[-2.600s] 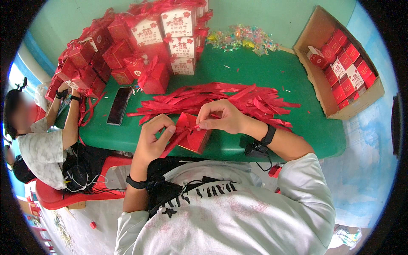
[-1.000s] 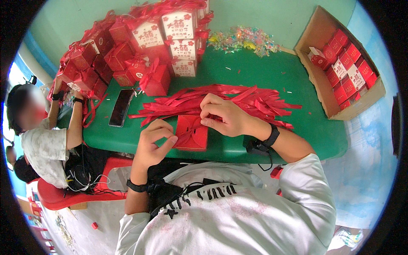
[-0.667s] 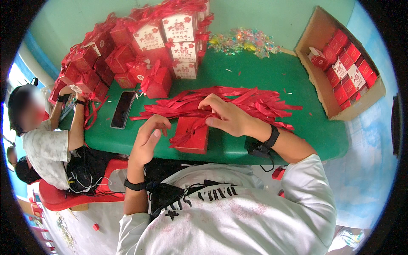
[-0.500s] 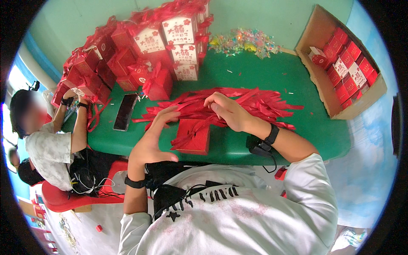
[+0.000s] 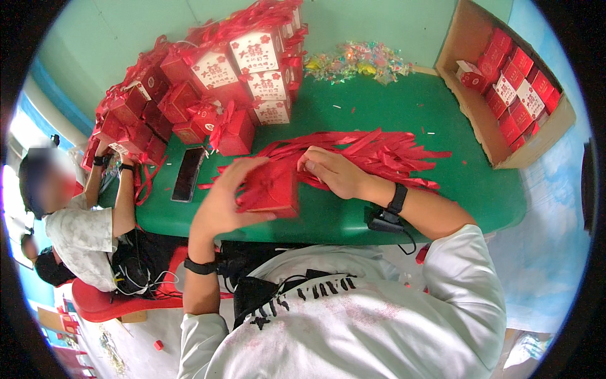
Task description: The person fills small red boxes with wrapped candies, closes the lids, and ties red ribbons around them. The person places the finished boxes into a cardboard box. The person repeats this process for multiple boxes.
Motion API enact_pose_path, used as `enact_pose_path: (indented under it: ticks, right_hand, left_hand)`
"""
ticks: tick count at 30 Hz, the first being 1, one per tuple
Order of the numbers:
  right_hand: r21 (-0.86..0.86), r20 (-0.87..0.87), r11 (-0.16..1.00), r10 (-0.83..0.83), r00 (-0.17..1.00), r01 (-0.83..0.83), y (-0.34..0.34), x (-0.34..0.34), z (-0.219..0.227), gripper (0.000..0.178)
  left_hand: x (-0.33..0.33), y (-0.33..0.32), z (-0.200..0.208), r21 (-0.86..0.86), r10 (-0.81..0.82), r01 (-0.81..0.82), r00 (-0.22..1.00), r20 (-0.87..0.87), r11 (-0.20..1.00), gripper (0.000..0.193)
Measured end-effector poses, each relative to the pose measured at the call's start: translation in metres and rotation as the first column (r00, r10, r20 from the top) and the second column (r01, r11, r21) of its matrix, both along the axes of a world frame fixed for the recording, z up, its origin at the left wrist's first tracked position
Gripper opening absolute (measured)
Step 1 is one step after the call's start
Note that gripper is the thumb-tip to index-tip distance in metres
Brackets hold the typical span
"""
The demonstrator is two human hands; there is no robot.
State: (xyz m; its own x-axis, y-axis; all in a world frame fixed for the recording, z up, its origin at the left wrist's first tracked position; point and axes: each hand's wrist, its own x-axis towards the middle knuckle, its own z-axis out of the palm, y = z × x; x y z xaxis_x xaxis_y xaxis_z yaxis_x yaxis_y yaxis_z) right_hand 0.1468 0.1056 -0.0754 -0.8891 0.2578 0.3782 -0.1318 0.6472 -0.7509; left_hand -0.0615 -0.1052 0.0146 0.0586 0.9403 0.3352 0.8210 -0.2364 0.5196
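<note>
My left hand wraps round the left side of a red gift box near the table's front edge, thumb along its near side. A red ribbon lies across the top of this box; motion blurs it and the fingers. Just right of the box is my right hand, its fingers curled together over the pile of red ribbons. Whether a ribbon is between those fingertips is hidden.
Stacked red and white gift boxes stand at the back left, near a black phone. Shiny wrapped sweets lie along the wall. A cardboard carton of small boxes is at right. At left, a co-worker handles boxes.
My left hand has closed from an open spread onto the red gift box, which has shifted left and slightly away from me. My right hand has drawn its fingers in and moved slightly nearer.
</note>
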Motion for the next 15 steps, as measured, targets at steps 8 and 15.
enact_pose_path:
  ticks: [8,15]
  right_hand:
    - [0.08,0.089,0.997,-0.008,0.996,0.001,-0.001,-0.004,-0.008,0.02]
    - [0.126,0.155,0.99,0.039,0.987,-0.059,-0.001,-0.004,-0.003,0.026]
  left_hand:
    - [-0.052,0.056,0.049,0.292,0.258,-0.167,0.915,-0.31,0.942,0.102]
    - [-0.045,0.102,0.009,0.292,0.267,-0.172,0.908,-0.325,0.941,0.088]
